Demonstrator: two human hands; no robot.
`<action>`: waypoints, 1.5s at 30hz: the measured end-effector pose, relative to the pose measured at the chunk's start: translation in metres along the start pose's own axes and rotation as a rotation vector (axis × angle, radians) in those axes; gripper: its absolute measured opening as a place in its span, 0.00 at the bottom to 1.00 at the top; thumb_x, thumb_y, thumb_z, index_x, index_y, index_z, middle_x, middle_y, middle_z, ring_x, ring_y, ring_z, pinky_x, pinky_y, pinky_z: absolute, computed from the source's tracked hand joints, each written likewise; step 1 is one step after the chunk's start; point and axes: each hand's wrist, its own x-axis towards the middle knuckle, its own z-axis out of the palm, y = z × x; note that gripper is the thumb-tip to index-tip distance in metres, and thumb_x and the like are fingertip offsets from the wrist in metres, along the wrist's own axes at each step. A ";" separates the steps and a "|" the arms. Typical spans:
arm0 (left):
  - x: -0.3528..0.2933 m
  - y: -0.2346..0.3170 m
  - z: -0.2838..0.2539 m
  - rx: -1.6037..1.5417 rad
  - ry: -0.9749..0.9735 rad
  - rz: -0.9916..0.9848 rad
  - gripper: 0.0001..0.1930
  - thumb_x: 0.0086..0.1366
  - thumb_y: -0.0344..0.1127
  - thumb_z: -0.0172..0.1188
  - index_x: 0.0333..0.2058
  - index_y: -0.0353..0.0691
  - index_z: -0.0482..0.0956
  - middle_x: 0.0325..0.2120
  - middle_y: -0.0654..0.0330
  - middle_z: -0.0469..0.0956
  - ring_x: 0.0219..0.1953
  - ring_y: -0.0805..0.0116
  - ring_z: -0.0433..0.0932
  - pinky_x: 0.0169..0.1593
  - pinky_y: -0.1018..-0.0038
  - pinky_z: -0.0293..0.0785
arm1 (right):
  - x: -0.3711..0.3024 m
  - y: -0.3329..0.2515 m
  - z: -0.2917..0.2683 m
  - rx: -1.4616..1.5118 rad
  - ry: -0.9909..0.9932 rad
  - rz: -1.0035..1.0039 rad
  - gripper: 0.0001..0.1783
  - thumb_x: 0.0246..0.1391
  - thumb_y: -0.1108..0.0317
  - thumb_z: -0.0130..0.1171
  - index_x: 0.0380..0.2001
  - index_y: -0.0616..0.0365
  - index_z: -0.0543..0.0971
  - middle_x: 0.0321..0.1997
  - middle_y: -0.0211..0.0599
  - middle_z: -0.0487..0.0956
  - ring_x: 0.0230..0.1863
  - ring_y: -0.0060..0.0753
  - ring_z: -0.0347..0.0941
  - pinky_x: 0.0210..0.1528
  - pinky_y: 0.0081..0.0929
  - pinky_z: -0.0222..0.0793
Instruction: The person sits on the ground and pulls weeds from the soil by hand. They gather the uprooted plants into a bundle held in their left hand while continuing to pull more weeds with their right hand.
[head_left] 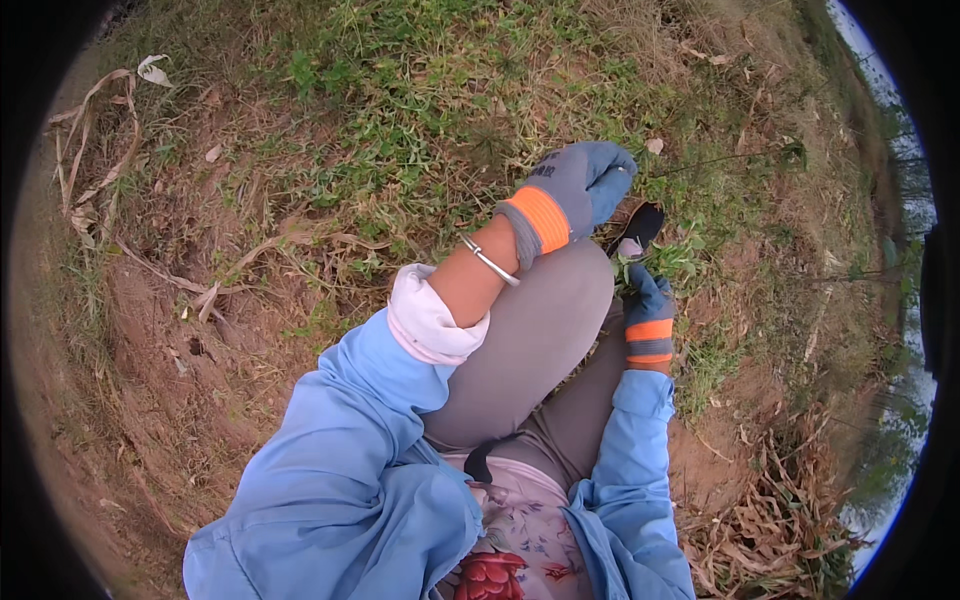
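My left hand [585, 188], in a grey-blue work glove with an orange cuff, is held out in front of my bent left knee. Its fingers are curled in, and whatever may be inside them is hidden. Lower and to the right, my right hand [650, 300] wears a matching glove and is closed around some leafy green weeds [678, 256]. The leaves stick out past its fingertips; whether they are still rooted does not show. A dark shoe [642, 226] shows just beyond the right hand, between the two gloves.
Low grass and weeds [400, 130] cover the ground ahead. Bare reddish soil [230, 400] lies to the left, with dry stalks [205, 295] across it. A heap of dry brown leaves [770, 530] is at the lower right. My legs [520, 350] are folded beneath me.
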 end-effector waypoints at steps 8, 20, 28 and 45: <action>0.033 -0.149 -0.019 0.656 0.167 -0.006 0.12 0.53 0.29 0.48 0.38 0.38 0.70 0.38 0.49 0.70 0.37 0.51 0.71 0.41 0.65 0.68 | 0.015 0.021 -0.035 -0.109 0.124 0.072 0.07 0.41 0.70 0.58 0.27 0.56 0.73 0.23 0.27 0.73 0.21 0.21 0.66 0.24 0.19 0.60; 0.048 -0.241 -0.060 1.219 0.255 -0.330 0.18 0.52 0.33 0.50 0.44 0.40 0.69 0.47 0.52 0.65 0.48 0.52 0.65 0.50 0.66 0.63 | 0.019 0.005 -0.025 -0.105 0.118 0.142 0.09 0.41 0.72 0.57 0.30 0.60 0.73 0.26 0.28 0.72 0.24 0.21 0.66 0.28 0.19 0.61; -0.011 -0.298 -0.110 1.052 -0.028 -0.765 0.12 0.50 0.34 0.53 0.36 0.42 0.75 0.40 0.52 0.72 0.41 0.52 0.71 0.43 0.66 0.69 | 0.024 0.015 -0.024 -0.045 0.094 0.084 0.10 0.40 0.73 0.56 0.31 0.61 0.73 0.28 0.29 0.73 0.27 0.22 0.68 0.32 0.19 0.64; -0.051 -0.376 -0.088 0.921 -0.286 -0.907 0.19 0.49 0.41 0.55 0.42 0.44 0.73 0.40 0.50 0.73 0.45 0.53 0.70 0.47 0.64 0.67 | 0.024 0.004 -0.005 -0.195 0.050 0.209 0.16 0.42 0.76 0.53 0.39 0.62 0.69 0.29 0.29 0.72 0.28 0.23 0.69 0.31 0.20 0.67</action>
